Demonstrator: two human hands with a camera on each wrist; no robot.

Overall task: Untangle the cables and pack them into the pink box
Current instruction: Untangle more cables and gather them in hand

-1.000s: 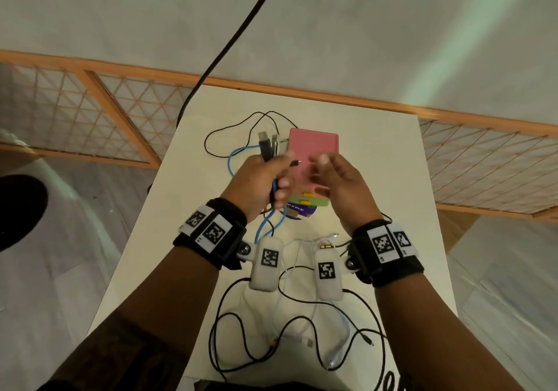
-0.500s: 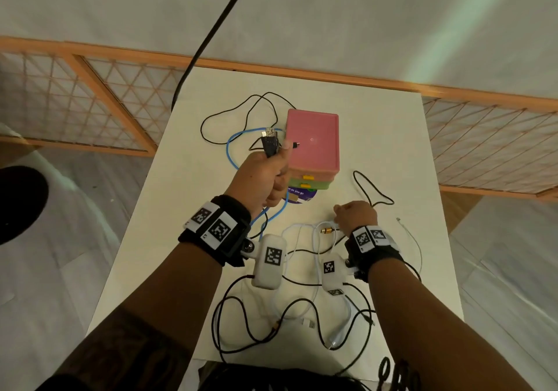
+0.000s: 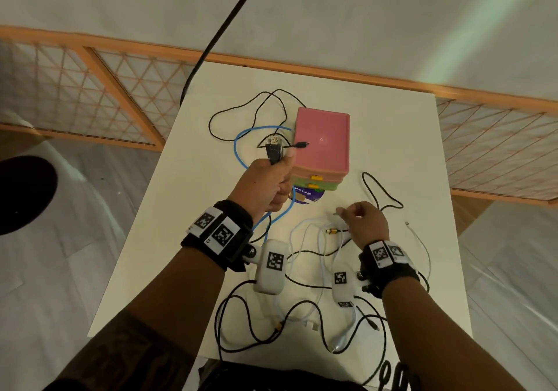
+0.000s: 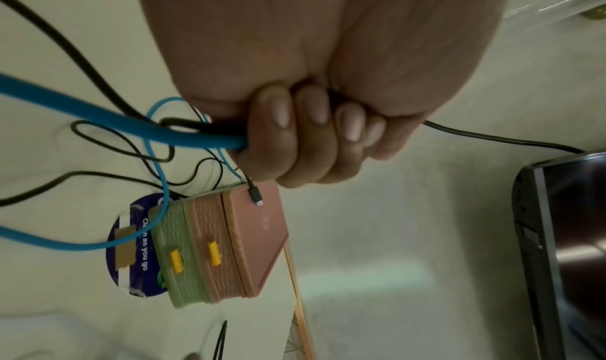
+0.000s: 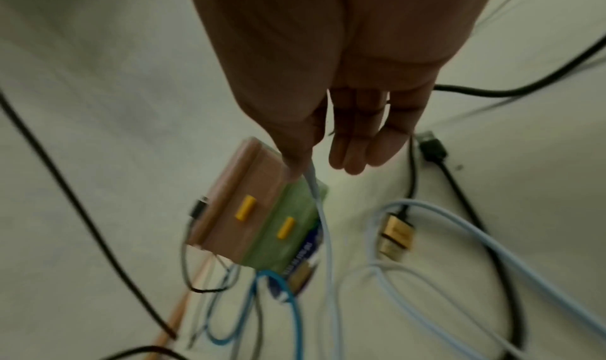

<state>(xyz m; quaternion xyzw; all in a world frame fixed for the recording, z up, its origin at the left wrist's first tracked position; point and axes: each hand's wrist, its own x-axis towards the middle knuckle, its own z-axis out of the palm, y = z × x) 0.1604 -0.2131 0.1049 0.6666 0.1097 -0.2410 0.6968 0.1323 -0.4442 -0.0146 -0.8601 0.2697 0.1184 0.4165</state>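
Head view: blue cable (image 3: 241,152) & black plugs are fisted in left hand (image 3: 265,188) beside closed pink box (image 3: 321,143) on bench (image 3: 392,149); white cable (image 5: 323,225) is pinched by right hand (image 3: 367,224).

Matt plastic pink box (image 3: 322,140), ribbed sides, smooth rubbery blue cable (image 4: 98,116), gold metallic plug (image 5: 395,236)

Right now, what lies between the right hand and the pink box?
In the head view, only bare white table separates the right hand from the pink box; a black cable loops off to the right.
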